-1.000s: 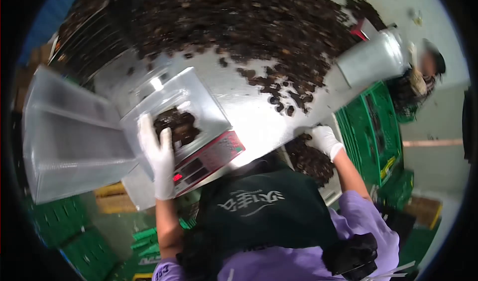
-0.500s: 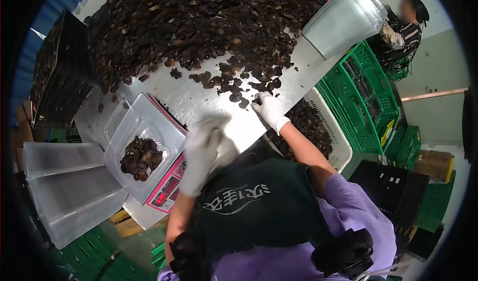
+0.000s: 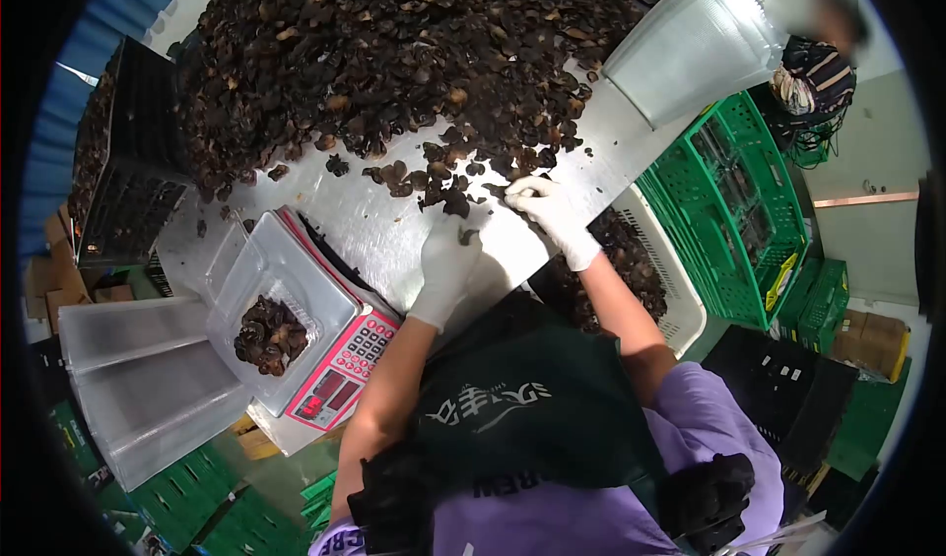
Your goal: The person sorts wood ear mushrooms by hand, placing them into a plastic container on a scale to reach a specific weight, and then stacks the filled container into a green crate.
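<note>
Dark brown pieces [image 3: 394,73]: heaped on the metal table, both gloved hands at the near fringe

Location: the main heap covers the far part of the metal table [image 3: 365,231], thinning toward the person into scattered single pieces. Further pieces lie in a clear plastic container [image 3: 304,295] on the red-edged scale [image 3: 367,347], and in a white perforated basket [image 3: 682,280] beside the table's near edge.

Left hand [image 3: 449,265]: white-gloved, over the bare metal, fingers pointing toward the scattered pieces. A small dark piece shows at its fingertips; whether it is gripped cannot be told.

Right hand [image 3: 552,216]: white-gloved, fingers bent, at the fringe of the heap. One dark piece lies at the fingertips; a firm hold cannot be confirmed.

Surroundings: the scale's display is lit red, its digits illegible. Nested clear containers [image 3: 148,379] stand left of the scale; another nested stack [image 3: 690,49] leans at the table's right end. Green crates [image 3: 739,192] stand beyond the basket. Another person [image 3: 813,83] is at upper right, in a striped garment.
</note>
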A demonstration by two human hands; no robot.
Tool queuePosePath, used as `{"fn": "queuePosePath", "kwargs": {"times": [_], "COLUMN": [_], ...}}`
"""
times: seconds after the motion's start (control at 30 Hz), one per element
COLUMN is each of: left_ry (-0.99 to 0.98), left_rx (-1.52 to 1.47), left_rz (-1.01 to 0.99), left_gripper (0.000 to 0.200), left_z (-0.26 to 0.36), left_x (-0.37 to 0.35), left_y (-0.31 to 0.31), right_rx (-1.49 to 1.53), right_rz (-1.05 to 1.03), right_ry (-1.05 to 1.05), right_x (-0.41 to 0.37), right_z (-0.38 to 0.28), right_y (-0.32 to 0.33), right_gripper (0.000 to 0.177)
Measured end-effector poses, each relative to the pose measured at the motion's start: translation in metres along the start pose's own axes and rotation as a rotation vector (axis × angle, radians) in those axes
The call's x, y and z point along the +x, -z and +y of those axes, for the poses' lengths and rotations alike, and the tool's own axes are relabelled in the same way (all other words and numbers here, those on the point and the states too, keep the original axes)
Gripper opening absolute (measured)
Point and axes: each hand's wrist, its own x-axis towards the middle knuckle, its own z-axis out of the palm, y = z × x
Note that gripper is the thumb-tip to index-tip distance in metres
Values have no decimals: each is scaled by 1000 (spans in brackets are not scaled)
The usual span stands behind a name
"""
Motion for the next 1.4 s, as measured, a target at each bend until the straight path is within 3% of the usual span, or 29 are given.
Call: {"fn": "queuePosePath", "kwargs": {"times": [0.03, 0.07, 0.1, 0.13, 0.2, 0.27, 0.3, 0.4, 0.47, 0.53, 0.57, 0.63, 0.67, 0.73, 0.8, 0.87, 0.9, 0.93, 1.0, 1.03, 1.1, 1.13, 1.2, 1.27, 1.33, 1.4], "left_ry": [43, 45, 238, 433, 387, 420, 489, 477, 503, 311, 310, 98, 102, 151, 78, 228, 257, 261, 472, 474, 441, 442, 538, 555, 562, 408], "left_rx": [-249, -238, -690, -1142, -1249, -1565, -1522, -1406, -1253, -383, -385, 252, 250, 303, 291, 166, -94, -86, -1028, -1021, -1656, -1653, -1839, -1859, -1477, -940], "left_rz": [18, 19, -122, -263, -287, -299, -173, -76, 17, 279, 285, 300, 306, 158, 229, 223, 250, 255, 155, 162, 189, 197, 231, 298, 369, 413], "left_gripper": [15, 15, 20, 26, 28, 20, 18, 16, 15, 18, 18, 21, 21, 23, 22, 18, 11, 11, 23, 23, 30, 30, 40, 31, 17, 7], "left_z": [-6, -12, -14, -15, -16, -13, -5, -51, -44, -46, -46, -45, -45, -47, -49, -39, -32, -36, -44, -44, -43, -44, -47, -49, -57, -63], "left_x": [-7, -11, -14, -16, -21, -21, -20, 1, 29, 58, 68, 81, 83, 87, 79, 70, 59, 49, 32, 24, 14, 14, 17, 29, 48, 73], "left_y": [2, 5, 12, 20, 37, 47, 50, 35, 35, 32, 32, 34, 35, 38, 37, 43, 49, 50, 53, 54, 56, 60, 68, 74, 74, 65], "right_rx": [-331, -661, -782, -976, -1060, -920, -816, -673, -721, -569, -624, -702, -773, -724, -744, -705, -773, -839, -938, -1056, -1190, -1185, -858, -462, 120, 542], "right_rz": [74, 148, 214, 90, 101, 116, 186, 147, 140, 115, 19, 40, 66, 36, 78, 152, 174, 197, 173, 135, 146, 140, 199, 161, -19, -158], "right_ry": [77, 155, 470, 240, 354, 283, 344, 343, 295, 524, 393, 526, 655, 577, 624, 726, 755, 783, 767, 706, 696, 701, 812, 662, 101, 93], "right_x": [4, 6, 16, 26, 36, 35, 33, 21, 17, 16, 15, 18, 20, 30, 57, 83, 98, 110, 128, 133, 139, 141, 136, 120, 106, 96], "right_z": [-12, -24, -6, -10, 0, -2, 4, -4, -4, 1, -3, -10, -15, -26, -30, -33, -30, -31, -35, -36, -34, -31, -30, -40, -47, -57], "right_y": [-14, -24, -27, -33, -36, -35, -35, -31, -36, -43, -45, -45, -45, -45, -50, -61, -68, -75, -86, -92, -100, -98, -89, -70, -44, -16], "right_gripper": [26, 30, 32, 34, 26, 22, 20, 24, 26, 25, 31, 33, 35, 32, 25, 19, 19, 19, 23, 24, 21, 21, 15, 9, 8, 17]}}
